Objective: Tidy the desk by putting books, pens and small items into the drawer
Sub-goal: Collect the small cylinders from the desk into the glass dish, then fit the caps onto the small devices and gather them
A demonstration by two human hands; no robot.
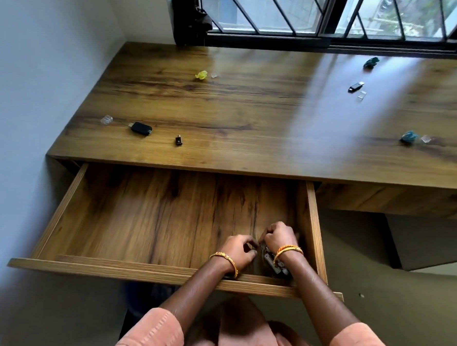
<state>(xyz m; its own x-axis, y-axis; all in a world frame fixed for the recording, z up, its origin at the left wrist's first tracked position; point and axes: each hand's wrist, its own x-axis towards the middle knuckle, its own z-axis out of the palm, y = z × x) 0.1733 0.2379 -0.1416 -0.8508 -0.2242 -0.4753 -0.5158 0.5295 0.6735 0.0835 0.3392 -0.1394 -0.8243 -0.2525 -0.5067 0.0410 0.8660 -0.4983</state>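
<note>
Desk (251,126), wood grain, under a barred window (325,15); drawer (135,270) pulled fully open below its left part.

Desktop, left to right:
- clear plastic piece (106,119), near the left edge
- black adapter (141,128), just beside it
- small black plug (178,140), near the front edge
- yellow crumpled scrap (201,74) with a clear bit (214,75) beside it, further back
- black USB stick (356,86) and a clear cap (362,95), right of centre
- dark teal crumpled scrap (371,62), near the window
- blue crumpled scrap (409,136) with a clear cap (426,138) just beside it, far right

Drawer, near right corner — 2 hands, each with a gold bangle at the wrist:
- left hand (240,249), fingers curled; whether it grips anything cannot be told
- right hand (279,236), clenched above small grey and dark items (276,264); what it holds, if anything, is hidden

The 2 hands almost meet. Rest of drawer floor — bare wood.
</note>
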